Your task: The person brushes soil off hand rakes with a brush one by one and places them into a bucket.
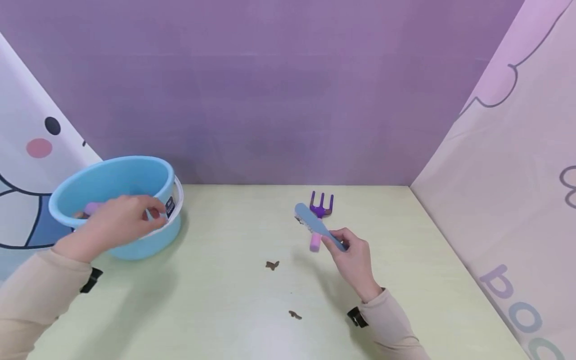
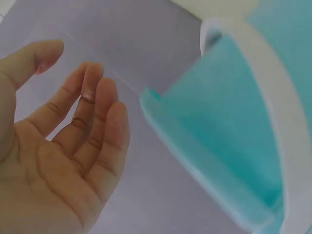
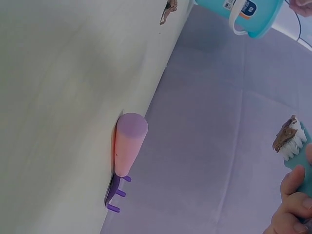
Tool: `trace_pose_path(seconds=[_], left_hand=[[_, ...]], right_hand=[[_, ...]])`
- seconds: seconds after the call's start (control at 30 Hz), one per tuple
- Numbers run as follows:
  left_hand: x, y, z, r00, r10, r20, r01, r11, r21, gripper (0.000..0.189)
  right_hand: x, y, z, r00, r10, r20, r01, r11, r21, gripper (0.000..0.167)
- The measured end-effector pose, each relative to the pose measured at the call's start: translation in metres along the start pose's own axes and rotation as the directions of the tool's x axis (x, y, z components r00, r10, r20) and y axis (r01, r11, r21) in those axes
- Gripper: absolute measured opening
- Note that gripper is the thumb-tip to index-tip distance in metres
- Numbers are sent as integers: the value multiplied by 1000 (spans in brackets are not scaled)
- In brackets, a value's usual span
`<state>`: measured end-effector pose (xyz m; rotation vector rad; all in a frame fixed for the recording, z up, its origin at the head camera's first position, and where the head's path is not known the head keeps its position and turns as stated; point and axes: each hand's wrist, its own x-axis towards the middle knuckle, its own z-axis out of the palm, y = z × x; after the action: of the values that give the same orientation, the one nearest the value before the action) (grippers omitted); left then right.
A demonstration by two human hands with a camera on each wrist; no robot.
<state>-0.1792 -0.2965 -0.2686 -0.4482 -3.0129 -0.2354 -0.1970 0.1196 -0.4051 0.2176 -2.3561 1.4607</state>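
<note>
My right hand (image 1: 355,260) grips the handle of a blue brush (image 1: 310,217), held above the table. White bristles (image 3: 292,148) show in the right wrist view, with a brown dry leaf piece (image 3: 285,134) caught on them. Behind the brush lies a purple hand fork (image 1: 321,210) with a pink handle. My left hand (image 1: 123,217) is over the near rim of a light blue bucket (image 1: 167,239); its fingers are loosely bent and hold nothing in the left wrist view. Beside that hand, a purple handle end (image 1: 92,207) shows inside the bucket.
Two brown leaf scraps lie on the pale table: one in the middle (image 1: 272,265), another nearer the front (image 1: 294,315). A white bucket handle (image 1: 179,197) hangs at the bucket's right side. A purple backdrop (image 1: 270,100) stands behind, with printed cloth (image 1: 508,175) to the right.
</note>
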Motion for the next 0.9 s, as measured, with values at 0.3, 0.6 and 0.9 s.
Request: trace_pose_path(seconds=[0.3, 0.6, 0.9], left_hand=[[-7, 26, 46, 993, 70, -94, -80, 990, -112, 22], [14, 78, 91, 999, 42, 19, -36, 968, -248, 32], [55, 126, 130, 992, 73, 104, -28, 924, -382, 35]], right_hand=[[0, 1, -4, 1000, -6, -13, 6, 1000, -15, 16], [-1, 8, -15, 999, -6, -52, 5, 999, -34, 16], [2, 14, -32, 989, -42, -140, 28, 995, -98, 14]])
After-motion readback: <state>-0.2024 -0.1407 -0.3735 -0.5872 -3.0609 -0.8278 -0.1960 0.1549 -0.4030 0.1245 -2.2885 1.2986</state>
